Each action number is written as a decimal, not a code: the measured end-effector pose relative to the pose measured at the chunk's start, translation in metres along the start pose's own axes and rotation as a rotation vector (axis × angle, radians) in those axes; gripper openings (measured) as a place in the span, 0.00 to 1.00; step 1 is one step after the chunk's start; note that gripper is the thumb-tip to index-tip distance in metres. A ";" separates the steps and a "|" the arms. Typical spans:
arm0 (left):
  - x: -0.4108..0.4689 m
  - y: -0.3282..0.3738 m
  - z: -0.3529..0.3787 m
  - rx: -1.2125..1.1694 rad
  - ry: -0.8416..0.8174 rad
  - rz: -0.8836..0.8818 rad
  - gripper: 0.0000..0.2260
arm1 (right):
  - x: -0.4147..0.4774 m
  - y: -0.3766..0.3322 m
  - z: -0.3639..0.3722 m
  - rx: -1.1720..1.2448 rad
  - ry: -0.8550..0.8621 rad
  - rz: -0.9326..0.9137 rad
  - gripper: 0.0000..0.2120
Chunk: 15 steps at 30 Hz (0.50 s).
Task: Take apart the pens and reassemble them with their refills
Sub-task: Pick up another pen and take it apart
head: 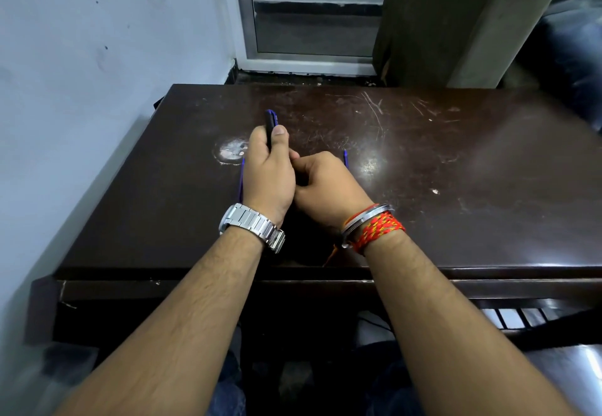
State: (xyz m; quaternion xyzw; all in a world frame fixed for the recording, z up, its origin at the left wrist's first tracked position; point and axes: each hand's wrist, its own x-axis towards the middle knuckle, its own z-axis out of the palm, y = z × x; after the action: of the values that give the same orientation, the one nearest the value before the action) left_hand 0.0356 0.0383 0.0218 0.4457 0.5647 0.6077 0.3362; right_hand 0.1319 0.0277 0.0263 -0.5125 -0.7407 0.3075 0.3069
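My left hand (pixel 268 168) grips a dark pen with a blue clip (pixel 270 122); the pen's upper end sticks out past my thumb and forefinger. My right hand (pixel 322 181) is closed against the left one and seems to pinch the pen's lower end, which is hidden between the hands. A thin blue refill or pen (pixel 241 181) lies on the table just left of my left hand. Another thin blue piece (pixel 345 158) shows beyond my right hand, its near end hidden by the knuckles.
The dark brown scratched table (pixel 456 171) runs wide to the right. A white wall (pixel 81 73) borders its left side. Beyond the far edge stand a metal-framed door (pixel 309 24) and a brown pillar (pixel 456 24). A worn white patch (pixel 231 150) marks the tabletop.
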 end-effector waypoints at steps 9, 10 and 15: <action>0.001 -0.002 0.002 0.031 0.063 0.033 0.11 | -0.003 -0.006 -0.001 -0.055 -0.011 -0.008 0.07; 0.001 -0.002 0.003 0.034 0.067 0.025 0.12 | -0.003 -0.006 -0.001 -0.060 -0.016 -0.003 0.07; 0.002 -0.001 0.004 0.045 0.111 0.029 0.12 | -0.003 -0.007 -0.002 -0.076 -0.038 -0.004 0.07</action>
State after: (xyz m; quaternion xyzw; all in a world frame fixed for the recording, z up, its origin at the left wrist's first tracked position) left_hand 0.0381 0.0416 0.0208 0.4268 0.5896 0.6235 0.2853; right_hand 0.1305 0.0228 0.0324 -0.5165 -0.7586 0.2881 0.2735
